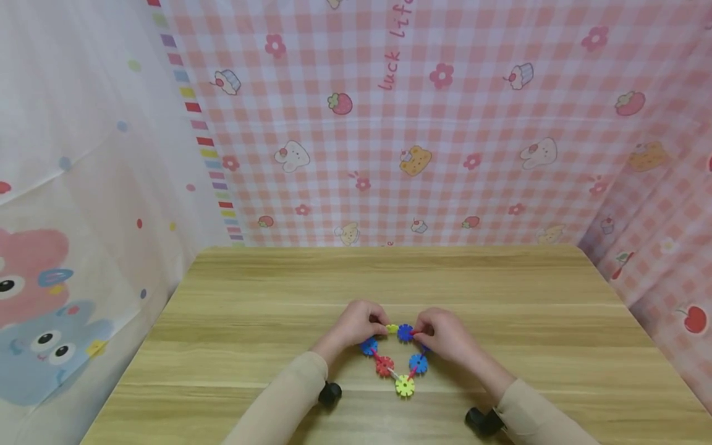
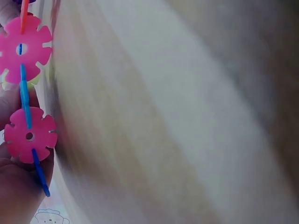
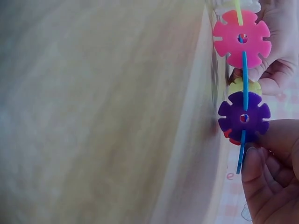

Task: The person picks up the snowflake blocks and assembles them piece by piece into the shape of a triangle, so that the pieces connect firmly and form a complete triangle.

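A chain of notched plastic snowflake discs (image 1: pixel 384 366) is bent into a ring just above or on the table, its pieces slotted together at right angles. At its far side my left hand (image 1: pixel 356 322) pinches the chain beside a small yellow disc (image 1: pixel 392 329). On the other side of a dark blue disc (image 1: pixel 405 333), my right hand (image 1: pixel 447 335) pinches the chain by a red piece. A yellow-green disc (image 1: pixel 405 386) forms the near tip. Up close, pink discs (image 2: pixel 31 135) hang before my left fingers, and a purple disc (image 3: pixel 244 116) sits beside my right thumb and finger.
The wood-grain table (image 1: pixel 250 290) spreads around both hands. A pink checked cloth (image 1: pixel 389 123) hangs behind it, and a pale printed curtain (image 1: pixel 100 154) stands on the left. Black wrist mounts (image 1: pixel 330 394) are on both forearms.
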